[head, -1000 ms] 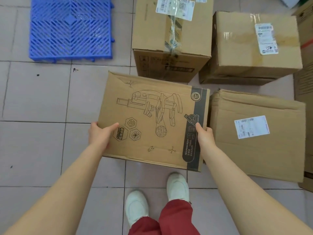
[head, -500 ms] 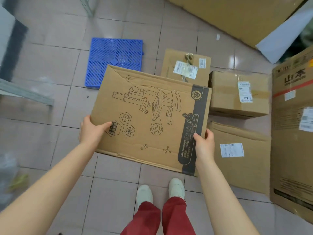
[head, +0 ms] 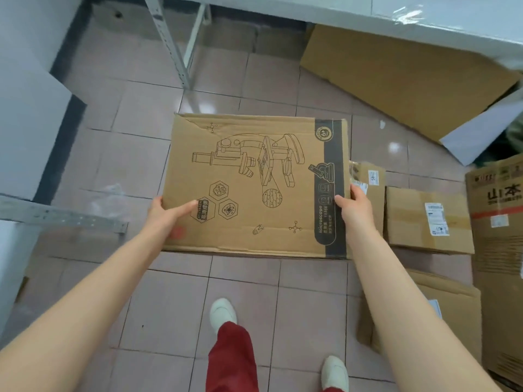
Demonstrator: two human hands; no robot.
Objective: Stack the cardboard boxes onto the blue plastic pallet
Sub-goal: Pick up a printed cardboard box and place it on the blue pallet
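- The person holds a flat cardboard box (head: 254,185) out in front at arm's length, well clear of the tiled floor (head: 158,304).
- Its top face carries a line drawing of a microscope and a dark band down the right edge with the word "Microscope".
- The left hand (head: 167,213) grips the box's left edge, thumb (head: 185,206) laid flat across the top face near the hexagon prints; the other fingers are tucked under and out of sight.
- The right hand (head: 353,207) grips the right edge, thumb on the dark band, fingers curled round the side.
- The blue pallet cannot be seen from here; the box hides the floor beneath it.
- To the right, on the floor, sit more boxes: a taped one with a white label (head: 427,219), a smaller one (head: 368,179) partly behind the held box, a tall one with red tape (head: 498,222), and a flattened one (head: 441,312) nearer the feet.
- A big sheet of cardboard (head: 396,77) lies under a white table (head: 368,12) farther back.
- White shoes (head: 222,311) and red trousers (head: 232,360) show below.
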